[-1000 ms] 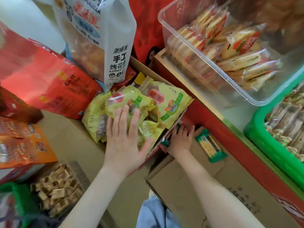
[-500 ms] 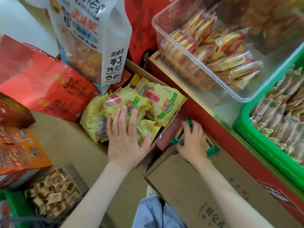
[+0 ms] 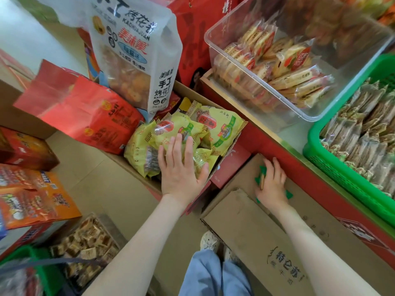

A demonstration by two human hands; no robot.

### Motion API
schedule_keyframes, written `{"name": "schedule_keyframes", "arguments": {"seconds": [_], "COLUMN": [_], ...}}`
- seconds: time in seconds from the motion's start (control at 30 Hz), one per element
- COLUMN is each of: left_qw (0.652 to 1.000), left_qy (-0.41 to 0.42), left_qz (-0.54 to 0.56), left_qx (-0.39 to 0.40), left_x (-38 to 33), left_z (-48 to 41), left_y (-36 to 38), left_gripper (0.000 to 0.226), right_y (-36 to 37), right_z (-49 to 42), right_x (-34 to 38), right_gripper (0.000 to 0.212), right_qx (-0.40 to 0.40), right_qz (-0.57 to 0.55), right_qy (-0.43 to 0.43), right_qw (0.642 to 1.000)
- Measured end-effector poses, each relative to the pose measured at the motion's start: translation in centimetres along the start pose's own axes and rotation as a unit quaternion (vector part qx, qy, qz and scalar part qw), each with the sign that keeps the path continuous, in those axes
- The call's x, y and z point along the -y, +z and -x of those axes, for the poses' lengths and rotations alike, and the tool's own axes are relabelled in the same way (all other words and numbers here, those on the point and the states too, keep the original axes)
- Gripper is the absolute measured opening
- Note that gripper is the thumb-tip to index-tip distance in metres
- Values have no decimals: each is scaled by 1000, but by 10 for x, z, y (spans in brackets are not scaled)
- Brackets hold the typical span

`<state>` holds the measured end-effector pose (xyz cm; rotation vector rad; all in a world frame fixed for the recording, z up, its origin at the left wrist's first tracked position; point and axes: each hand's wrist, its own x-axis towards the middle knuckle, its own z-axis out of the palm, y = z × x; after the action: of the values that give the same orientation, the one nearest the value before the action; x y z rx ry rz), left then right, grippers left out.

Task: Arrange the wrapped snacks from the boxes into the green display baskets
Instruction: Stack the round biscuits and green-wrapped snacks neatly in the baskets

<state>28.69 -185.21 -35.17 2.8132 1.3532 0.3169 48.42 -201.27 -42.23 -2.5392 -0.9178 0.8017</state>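
Left hand [image 3: 181, 169] flat, fingers straight, on yellow snack packs [image 3: 213, 129] in a box [image 3: 188, 89]; right hand [image 3: 272, 184] curled round green-wrapped snack [image 3: 260, 180] atop a carton [image 3: 245, 227]. White bag [image 3: 132, 60] beyond left hand reads "KAOHUAJUAN"; green basket [image 3: 314, 150] sits right of right hand.

Green-wrapped snack [image 3: 260, 180] is lying on the closed box [image 3: 256, 221], my right hand [image 3: 271, 184] curling round it. Yellow bags [image 3: 222, 124] are sitting heaped in the open box [image 3: 192, 92], my left hand [image 3: 181, 171] pressing flat on them. Green basket [image 3: 342, 178] is holding brown-wrapped bars [image 3: 363, 133].
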Motion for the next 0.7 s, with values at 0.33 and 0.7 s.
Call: {"name": "schedule_keyframes", "arguments": {"seconds": [0.33, 0.7], "left_qw": [988, 912], "left_qy": [25, 280], "left_qz": [62, 277], "left_qx": [-141, 116], "left_x": [-25, -179], "left_z": [24, 109], "left_y": [-8, -60], "left_gripper": [65, 78], "right_y": [20, -81], "right_z": [27, 168], "right_x": [-17, -63], "right_gripper": [96, 70], "right_qx": [-73, -160], "right_qz": [-61, -60], "right_qy": [157, -96], "right_qw": [983, 981]}}
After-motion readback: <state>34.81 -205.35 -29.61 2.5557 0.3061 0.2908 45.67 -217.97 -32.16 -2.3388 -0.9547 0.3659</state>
